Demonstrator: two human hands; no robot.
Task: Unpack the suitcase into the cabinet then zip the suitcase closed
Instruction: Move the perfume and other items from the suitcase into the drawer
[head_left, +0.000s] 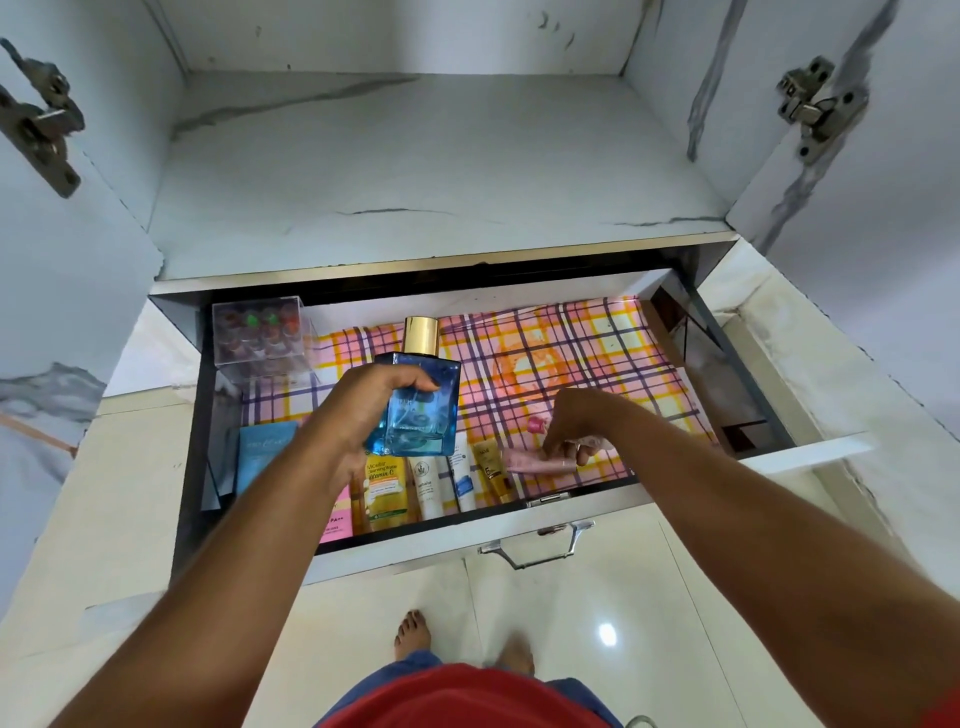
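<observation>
The cabinet (415, 171) stands with both doors swung wide, its marbled shelf bare. Below the shelf a drawer (467, 540) is pulled out toward the person, floored with a pink, yellow and purple plaid liner (571, 364).

In the drawer's far left corner sits a clear box (260, 338) filled with small round pots in dark, red and green colours. Along the near wall lies a row of toiletries: a blue packet (262, 457) at the left, then a pink pack (335, 525) partly hidden by the left arm, a yellow bottle (384, 488), a white tube (431, 488), a blue-and-white tube (465, 478) and a gold tube (493, 473).

The left hand (358, 421) holds a blue perfume bottle (421, 410) with a gold cap above the row, fingers curled round its upper edge and thumb side beneath.

The right hand (571, 426) reaches down at the right end of the row, fingertips pinching a pink tube (535, 460) that lies on the liner. A small pink cap (535, 426) shows just beyond it.

The suitcase is out of view.
</observation>
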